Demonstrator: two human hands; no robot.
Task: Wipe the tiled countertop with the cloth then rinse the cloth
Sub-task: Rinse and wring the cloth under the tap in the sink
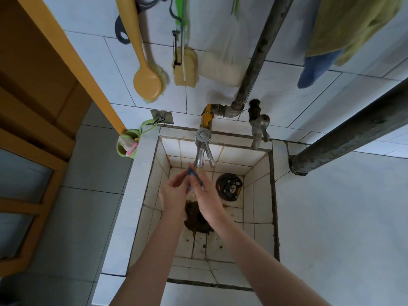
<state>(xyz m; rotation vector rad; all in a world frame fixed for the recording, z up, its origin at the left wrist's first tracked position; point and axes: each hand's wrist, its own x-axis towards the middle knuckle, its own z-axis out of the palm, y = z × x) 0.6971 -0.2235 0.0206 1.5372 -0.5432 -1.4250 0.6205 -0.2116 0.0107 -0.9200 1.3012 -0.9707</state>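
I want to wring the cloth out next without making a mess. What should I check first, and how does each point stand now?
1. Cloth under the faucet spout: ok.
2. Left hand and right hand both hold the cloth: ok.
3. Water running: cannot tell.
4. Hands over the sink, so drips fall inside: ok.
5. Drain uncovered, round black object lying apart from it: ok.
6. Cloth rinsed clean: cannot tell, fingers hide most of it.
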